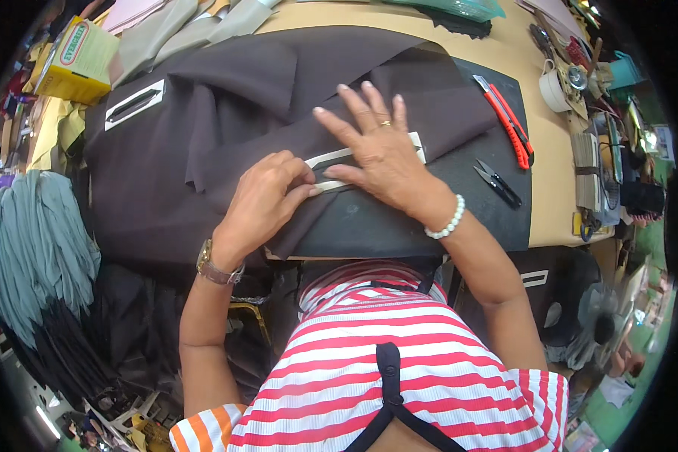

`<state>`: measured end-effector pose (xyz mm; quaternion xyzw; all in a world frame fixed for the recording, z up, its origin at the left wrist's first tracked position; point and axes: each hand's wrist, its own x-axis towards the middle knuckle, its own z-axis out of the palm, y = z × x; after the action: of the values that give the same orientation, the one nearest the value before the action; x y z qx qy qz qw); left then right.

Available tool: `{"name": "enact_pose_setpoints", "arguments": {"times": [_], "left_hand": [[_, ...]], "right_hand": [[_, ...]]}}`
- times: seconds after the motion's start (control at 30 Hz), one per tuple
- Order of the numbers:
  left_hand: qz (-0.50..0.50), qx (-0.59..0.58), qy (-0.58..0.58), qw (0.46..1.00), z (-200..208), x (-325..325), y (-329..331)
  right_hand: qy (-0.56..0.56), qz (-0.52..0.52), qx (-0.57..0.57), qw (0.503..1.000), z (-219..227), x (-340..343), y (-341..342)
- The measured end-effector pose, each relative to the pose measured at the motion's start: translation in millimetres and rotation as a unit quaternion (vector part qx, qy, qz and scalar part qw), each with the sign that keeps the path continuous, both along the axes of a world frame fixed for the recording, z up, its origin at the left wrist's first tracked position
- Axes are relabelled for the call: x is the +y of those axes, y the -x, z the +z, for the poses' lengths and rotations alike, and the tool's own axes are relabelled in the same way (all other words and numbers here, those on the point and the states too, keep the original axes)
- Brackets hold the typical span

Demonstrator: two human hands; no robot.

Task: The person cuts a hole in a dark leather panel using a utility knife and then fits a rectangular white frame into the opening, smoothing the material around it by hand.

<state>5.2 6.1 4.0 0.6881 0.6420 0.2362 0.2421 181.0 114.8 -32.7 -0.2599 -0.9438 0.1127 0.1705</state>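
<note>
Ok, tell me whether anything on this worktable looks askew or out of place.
Nothing looks damaged or spilled. The dark brown fabric lies rumpled and folded over itself rather than flat. The right hand presses flat on a white template; the left hand pinches its near end. A second template sits tilted at the far left.

A white template strip (331,160) is pressed flat onto the dark brown fabric (226,120) by the spread right hand (380,147). The strip's near end is pinched by the left hand (267,200). Right of the strip, black snips (497,183) and a red cutter (505,120) are laid.
</note>
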Motion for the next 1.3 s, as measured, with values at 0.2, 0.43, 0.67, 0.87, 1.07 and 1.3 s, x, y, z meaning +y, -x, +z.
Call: {"name": "enact_pose_setpoints", "arguments": {"times": [0.2,0.43,0.67,0.87,1.07,1.3], "left_hand": [[0.060,0.026,-0.019,0.998,-5,-11,12],[0.061,0.007,-0.036,0.997,-7,-13,14],[0.071,0.016,-0.058,0.996,-11,-16,16],[0.050,0.131,-0.134,0.981,2,-8,34],[0.134,0.148,-0.037,0.979,11,3,55],[0.141,0.122,-0.125,0.974,48,-14,70]], "right_hand": [[-0.016,-0.023,0.014,1.000,0,2,-3],[-0.034,-0.004,-0.004,0.999,0,0,-3],[0.006,0.099,-0.010,0.995,11,-7,23],[0.135,0.118,0.135,0.974,26,38,21],[0.181,0.065,0.242,0.951,0,48,24],[0.087,0.093,0.120,0.985,25,43,28]]}}
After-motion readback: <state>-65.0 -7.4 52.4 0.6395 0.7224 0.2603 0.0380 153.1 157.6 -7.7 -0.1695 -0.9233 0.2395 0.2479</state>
